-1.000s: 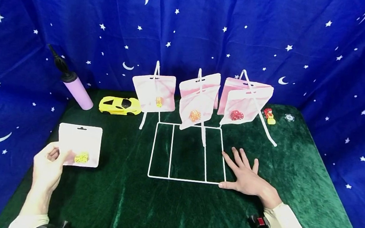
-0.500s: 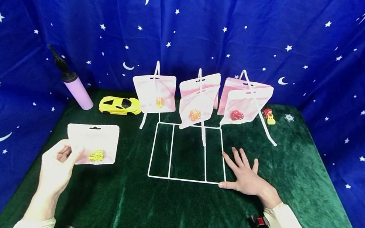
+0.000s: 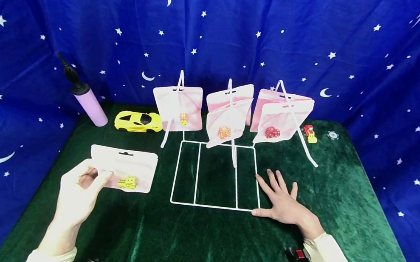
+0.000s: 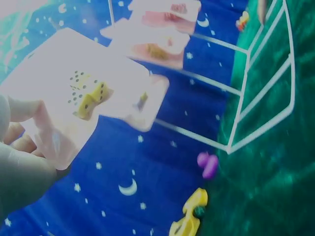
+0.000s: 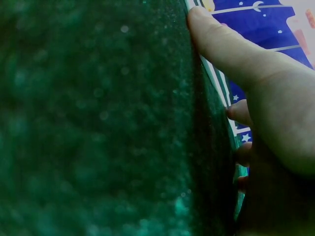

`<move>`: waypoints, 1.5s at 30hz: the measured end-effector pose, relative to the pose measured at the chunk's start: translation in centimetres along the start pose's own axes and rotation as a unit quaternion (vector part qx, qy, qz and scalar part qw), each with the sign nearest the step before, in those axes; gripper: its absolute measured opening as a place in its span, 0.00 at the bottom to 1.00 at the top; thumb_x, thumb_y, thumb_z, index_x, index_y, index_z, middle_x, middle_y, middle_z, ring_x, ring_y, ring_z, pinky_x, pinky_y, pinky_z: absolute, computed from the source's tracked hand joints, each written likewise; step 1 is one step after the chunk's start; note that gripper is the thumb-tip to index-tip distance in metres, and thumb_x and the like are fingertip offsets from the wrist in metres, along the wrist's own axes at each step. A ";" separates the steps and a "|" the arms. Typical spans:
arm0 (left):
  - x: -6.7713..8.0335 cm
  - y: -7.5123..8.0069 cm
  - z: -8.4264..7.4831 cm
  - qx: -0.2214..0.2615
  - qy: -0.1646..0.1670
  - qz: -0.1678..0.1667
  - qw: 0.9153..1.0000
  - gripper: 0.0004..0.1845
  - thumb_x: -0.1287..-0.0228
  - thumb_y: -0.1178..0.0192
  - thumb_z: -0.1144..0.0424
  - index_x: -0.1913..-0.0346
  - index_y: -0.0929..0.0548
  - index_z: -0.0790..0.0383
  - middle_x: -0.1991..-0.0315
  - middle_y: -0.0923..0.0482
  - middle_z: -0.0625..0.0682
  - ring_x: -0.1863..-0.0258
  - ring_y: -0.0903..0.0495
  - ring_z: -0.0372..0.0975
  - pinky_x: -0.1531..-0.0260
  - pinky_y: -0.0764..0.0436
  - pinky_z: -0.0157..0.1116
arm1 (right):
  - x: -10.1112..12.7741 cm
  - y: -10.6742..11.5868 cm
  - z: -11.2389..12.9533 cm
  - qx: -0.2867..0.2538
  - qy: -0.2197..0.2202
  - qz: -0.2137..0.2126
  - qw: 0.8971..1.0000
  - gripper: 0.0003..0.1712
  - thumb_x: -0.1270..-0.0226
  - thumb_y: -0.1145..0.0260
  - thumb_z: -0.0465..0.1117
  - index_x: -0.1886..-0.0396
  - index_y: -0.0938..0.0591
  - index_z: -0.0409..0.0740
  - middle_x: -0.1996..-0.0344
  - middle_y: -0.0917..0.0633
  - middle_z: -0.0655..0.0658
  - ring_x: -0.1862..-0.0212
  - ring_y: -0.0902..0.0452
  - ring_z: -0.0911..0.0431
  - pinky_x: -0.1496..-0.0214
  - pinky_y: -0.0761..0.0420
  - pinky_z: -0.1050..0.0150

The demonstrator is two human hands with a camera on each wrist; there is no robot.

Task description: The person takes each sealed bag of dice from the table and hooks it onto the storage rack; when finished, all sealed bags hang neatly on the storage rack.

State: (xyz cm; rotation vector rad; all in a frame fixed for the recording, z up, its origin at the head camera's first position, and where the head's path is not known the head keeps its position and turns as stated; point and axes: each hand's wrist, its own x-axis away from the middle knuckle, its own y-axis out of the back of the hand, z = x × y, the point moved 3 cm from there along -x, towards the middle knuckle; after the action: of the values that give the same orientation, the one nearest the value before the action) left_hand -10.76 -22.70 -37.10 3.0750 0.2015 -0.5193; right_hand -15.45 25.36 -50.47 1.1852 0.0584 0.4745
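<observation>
Pink and translucent, the flat pouch (image 3: 123,168) pinched at its lower left corner by the left hand (image 3: 78,192) carries no readable writing, only yellow dice (image 3: 127,182) with dark pips, and it is held above the green velvet surface (image 3: 202,241) just left of the white wire rack (image 3: 214,175). The right hand (image 3: 283,202) lies flat with straight fingers, pressing the rack's base at its right edge, grasping nothing. On the rack's upright hooks hang more pink pouches (image 3: 178,107) of dice; behind stand a yellow toy car (image 3: 138,121), a lilac pump (image 3: 86,101), a small red toy (image 3: 309,133) and the starry blue cloth (image 3: 220,34).
</observation>
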 end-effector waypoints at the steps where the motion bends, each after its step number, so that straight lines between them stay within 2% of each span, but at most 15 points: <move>1: 0.0 -0.3 -0.2 0.000 -0.007 0.010 1.000 0.13 0.39 0.44 0.84 0.60 0.18 0.65 0.65 0.16 0.46 0.67 0.18 0.34 0.61 0.18 0.25 | 0.0 0.0 0.0 -0.001 0.001 0.000 1.000 0.62 0.51 0.37 0.77 0.21 0.50 0.58 0.22 0.57 0.34 0.24 0.70 0.33 0.40 0.66 0.19; 5: -0.1 -1.6 -0.9 0.044 -0.054 0.043 0.997 0.16 0.42 0.47 0.88 0.59 0.18 0.68 0.65 0.15 0.48 0.68 0.18 0.35 0.62 0.17 0.26 | 0.1 -0.1 0.0 -0.005 0.006 -0.002 1.000 0.62 0.50 0.37 0.77 0.21 0.50 0.58 0.22 0.58 0.34 0.24 0.70 0.33 0.40 0.67 0.20; 8: -0.2 -2.5 -1.2 0.059 -0.081 0.063 0.993 0.18 0.43 0.48 0.90 0.59 0.18 0.67 0.66 0.16 0.48 0.70 0.20 0.35 0.65 0.19 0.25 | 0.1 -0.1 -0.1 -0.005 0.008 -0.003 1.000 0.62 0.50 0.37 0.76 0.21 0.50 0.58 0.22 0.57 0.34 0.24 0.70 0.33 0.40 0.66 0.19; 11: -0.3 -3.3 -1.3 0.056 -0.091 0.069 0.992 0.19 0.44 0.48 0.90 0.60 0.18 0.65 0.67 0.17 0.46 0.71 0.22 0.34 0.68 0.20 0.25 | 0.1 -0.2 -0.1 -0.001 0.009 -0.005 1.000 0.62 0.50 0.37 0.77 0.21 0.50 0.58 0.23 0.57 0.34 0.24 0.69 0.33 0.40 0.66 0.19; 14: -0.4 -4.2 -1.3 0.066 -0.098 0.080 0.990 0.17 0.43 0.47 0.89 0.60 0.19 0.67 0.66 0.17 0.47 0.70 0.21 0.35 0.67 0.19 0.25 | 0.1 -0.2 -0.2 0.001 0.007 -0.006 1.000 0.62 0.50 0.38 0.77 0.21 0.50 0.58 0.23 0.57 0.34 0.24 0.69 0.32 0.40 0.66 0.19; 20: -0.9 -5.9 -1.5 0.055 -0.098 0.097 0.989 0.12 0.42 0.46 0.87 0.61 0.20 0.71 0.66 0.16 0.48 0.68 0.18 0.35 0.63 0.17 0.26 | 0.2 -0.2 0.0 0.004 0.011 -0.015 1.000 0.62 0.50 0.37 0.77 0.21 0.49 0.58 0.23 0.55 0.33 0.24 0.68 0.32 0.41 0.64 0.19; 26: -1.1 -6.8 -1.6 0.057 -0.094 0.095 0.989 0.12 0.41 0.45 0.87 0.60 0.19 0.72 0.66 0.15 0.47 0.69 0.18 0.35 0.63 0.17 0.27 | 0.2 -0.1 0.1 0.002 0.012 -0.016 1.000 0.61 0.50 0.36 0.76 0.21 0.49 0.57 0.23 0.56 0.33 0.24 0.68 0.32 0.41 0.64 0.19; 32: -1.0 -7.2 -1.3 0.053 -0.079 0.097 0.991 0.13 0.41 0.44 0.85 0.59 0.18 0.68 0.65 0.14 0.46 0.68 0.17 0.34 0.62 0.17 0.28 | 0.2 0.0 0.1 0.003 0.013 -0.017 1.000 0.62 0.50 0.36 0.76 0.21 0.49 0.57 0.23 0.56 0.33 0.24 0.68 0.32 0.41 0.65 0.19; 36: -1.1 -7.3 -1.0 0.047 -0.076 0.097 0.991 0.10 0.40 0.44 0.84 0.60 0.20 0.72 0.65 0.14 0.47 0.67 0.17 0.35 0.63 0.17 0.28 | 0.1 0.0 0.0 0.002 0.009 -0.010 1.000 0.62 0.50 0.37 0.77 0.21 0.50 0.58 0.22 0.57 0.34 0.24 0.69 0.33 0.40 0.65 0.20; 45: -1.8 -7.7 0.3 0.020 -0.049 0.072 0.996 0.05 0.39 0.41 0.81 0.61 0.20 0.74 0.68 0.15 0.46 0.69 0.17 0.34 0.66 0.18 0.26 | 0.2 0.0 0.0 0.005 0.010 -0.011 1.000 0.62 0.50 0.36 0.76 0.21 0.50 0.57 0.23 0.56 0.33 0.24 0.69 0.32 0.40 0.65 0.19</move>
State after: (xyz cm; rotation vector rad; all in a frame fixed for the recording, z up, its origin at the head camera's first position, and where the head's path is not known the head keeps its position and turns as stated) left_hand -13.56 -15.29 -36.72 3.0611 -0.0320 -0.6716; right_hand -15.31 25.42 -50.43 1.1879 0.0911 0.4668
